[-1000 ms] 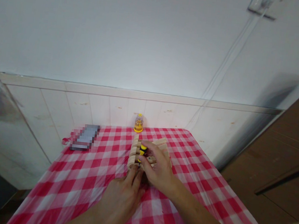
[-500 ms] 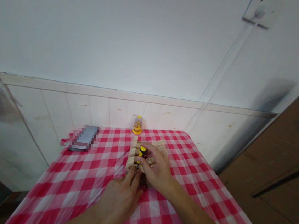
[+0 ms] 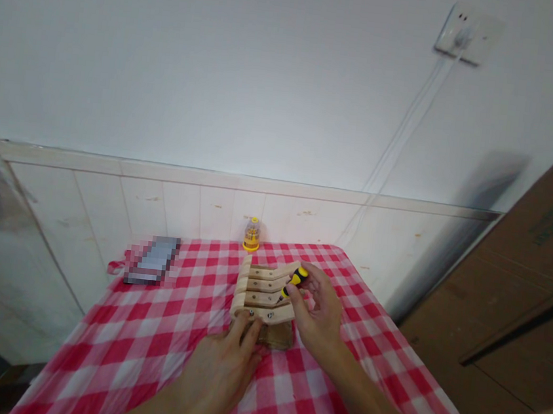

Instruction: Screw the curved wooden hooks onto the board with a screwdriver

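Observation:
A slatted wooden frame [image 3: 272, 276] lies on the checked tablecloth, with dark screw heads along its slats. My left hand [image 3: 225, 366] grips its near left corner, index and middle fingertips on the front slat; the thumb is partly hidden. In my right hand [image 3: 320, 307] is a yellow and black screwdriver [image 3: 294, 282], pinched by the handle and tilted. Its tip points down and left over the slats near the front; I cannot tell whether it touches a screw. Under the frame's near edge sits a brown piece [image 3: 280, 336], partly covered.
A yellow bit case with a clear top [image 3: 252, 236] stands at the back by the wall. A pixelated flat device [image 3: 155, 260] lies at the back left. The red and white tablecloth [image 3: 143, 344] covers the table. A large cardboard box [image 3: 510, 284] leans at the right.
My right hand has moved right with the screwdriver, away from the front left screw, and the screwdriver now tilts more. My left hand stays at the corner. The view shifted slightly.

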Tool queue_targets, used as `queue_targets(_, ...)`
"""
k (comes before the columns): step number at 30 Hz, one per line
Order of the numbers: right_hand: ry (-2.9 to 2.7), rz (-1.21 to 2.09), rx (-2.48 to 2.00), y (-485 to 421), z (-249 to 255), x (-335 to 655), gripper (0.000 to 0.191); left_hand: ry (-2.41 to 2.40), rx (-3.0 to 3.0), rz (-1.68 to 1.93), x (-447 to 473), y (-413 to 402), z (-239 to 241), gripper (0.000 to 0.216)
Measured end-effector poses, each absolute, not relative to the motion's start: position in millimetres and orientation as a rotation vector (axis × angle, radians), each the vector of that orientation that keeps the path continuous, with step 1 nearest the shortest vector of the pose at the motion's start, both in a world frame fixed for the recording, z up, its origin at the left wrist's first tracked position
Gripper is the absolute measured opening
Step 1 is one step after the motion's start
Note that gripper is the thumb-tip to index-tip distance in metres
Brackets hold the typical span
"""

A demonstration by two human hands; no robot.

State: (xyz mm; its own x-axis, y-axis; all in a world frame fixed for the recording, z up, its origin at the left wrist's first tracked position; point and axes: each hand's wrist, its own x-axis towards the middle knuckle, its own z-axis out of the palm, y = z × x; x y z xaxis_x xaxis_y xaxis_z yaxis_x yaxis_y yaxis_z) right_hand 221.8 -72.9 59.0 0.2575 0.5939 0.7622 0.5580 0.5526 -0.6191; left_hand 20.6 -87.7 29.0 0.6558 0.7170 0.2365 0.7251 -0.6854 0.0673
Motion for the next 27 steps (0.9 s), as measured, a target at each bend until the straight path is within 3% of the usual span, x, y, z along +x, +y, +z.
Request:
queue_targets(7,-1.367,0.014,-1.096,-71,37,218,0.039,-1.264,-2.816,-0.291,22,-89,29,0.048)
queue_targets(27,-1.391,0.100,-1.101,-78,34,216,0.041,-1.276,-2.857,-0.263,22,-89,34,0.052)
